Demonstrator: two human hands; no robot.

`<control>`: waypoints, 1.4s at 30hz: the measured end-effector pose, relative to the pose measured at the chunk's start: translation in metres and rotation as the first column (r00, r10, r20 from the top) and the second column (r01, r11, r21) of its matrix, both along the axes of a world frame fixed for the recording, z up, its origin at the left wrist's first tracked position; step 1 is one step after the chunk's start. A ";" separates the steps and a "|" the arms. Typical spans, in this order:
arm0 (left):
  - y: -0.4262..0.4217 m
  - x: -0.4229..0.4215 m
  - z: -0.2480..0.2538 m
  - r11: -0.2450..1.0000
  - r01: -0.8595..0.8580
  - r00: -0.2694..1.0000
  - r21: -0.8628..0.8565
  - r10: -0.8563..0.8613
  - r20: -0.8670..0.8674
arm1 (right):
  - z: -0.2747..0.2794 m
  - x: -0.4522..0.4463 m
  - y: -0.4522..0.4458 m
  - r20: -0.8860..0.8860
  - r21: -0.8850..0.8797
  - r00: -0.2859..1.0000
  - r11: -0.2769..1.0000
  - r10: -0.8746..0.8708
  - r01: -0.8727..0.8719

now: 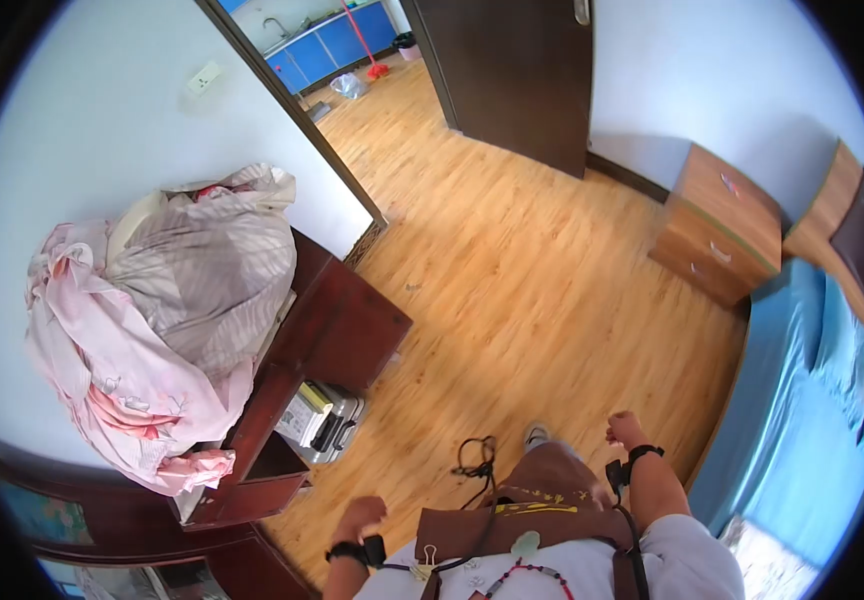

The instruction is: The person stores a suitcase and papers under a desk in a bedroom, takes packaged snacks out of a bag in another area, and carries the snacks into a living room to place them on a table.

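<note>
1. One brown apron (572, 535) is worn over a white shirt, and its bib is framed between the two hands.
2. The left hand (360, 518) is held low beside the apron, with its fingers loosely curled; whether anything is enclosed cannot be told.
3. The right hand (628, 428) is raised on the other side, its fingers likewise bent inward; its grip cannot be told either.
4. Each wrist is ringed by a black strap, on the left (347, 551) and on the right (645, 453).
5. A black cable (493, 468) is looped in front of the apron, near one shoe (536, 435).
6. Beyond the left hand, a silver case (342, 430) is seen tucked into a recess of the dark red counter (352, 320).
7. On that counter, grey striped bedding (202, 270) is heaped, partly flanked by pink cloth (92, 320).
8. On the right, a bed (782, 420) is covered in blue, and its headboard is neighboured by a wooden cabinet (722, 220).
9. Farther off, a dark door (512, 80) is left ajar, and blue cabinets (317, 60) and a red mop (360, 35) are seen through the doorway.
</note>
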State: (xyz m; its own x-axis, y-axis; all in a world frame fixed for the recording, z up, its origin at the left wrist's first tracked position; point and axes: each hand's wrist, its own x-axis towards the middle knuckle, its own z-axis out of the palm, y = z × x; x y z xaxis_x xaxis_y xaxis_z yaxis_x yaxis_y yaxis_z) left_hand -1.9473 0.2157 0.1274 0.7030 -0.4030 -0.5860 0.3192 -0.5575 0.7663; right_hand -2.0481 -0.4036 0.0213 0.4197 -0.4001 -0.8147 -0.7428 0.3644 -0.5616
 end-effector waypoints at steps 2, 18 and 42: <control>-0.061 0.075 0.041 0.972 -0.077 0.992 0.223 0.052 0.116 | 0.014 0.013 -0.047 -0.056 -0.101 0.996 0.993 -0.075 0.069; -0.253 0.405 0.036 0.984 -0.168 0.984 -0.050 0.164 -0.072 | 0.007 0.249 -0.115 -0.121 -0.035 0.993 0.999 -0.013 0.009; -0.428 0.998 0.110 0.799 -0.571 0.789 -0.187 0.598 0.140 | -0.042 0.981 -0.380 -0.116 -0.245 0.880 0.846 0.460 -0.474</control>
State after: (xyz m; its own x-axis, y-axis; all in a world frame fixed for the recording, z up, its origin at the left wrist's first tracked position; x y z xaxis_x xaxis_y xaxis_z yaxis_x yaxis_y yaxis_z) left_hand -0.9493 -0.2119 0.2371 0.9166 0.0583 -0.3956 0.3988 -0.2027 0.8943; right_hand -1.0675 -0.7839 -0.0211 0.5715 -0.3657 -0.7346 -0.8182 -0.1857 -0.5441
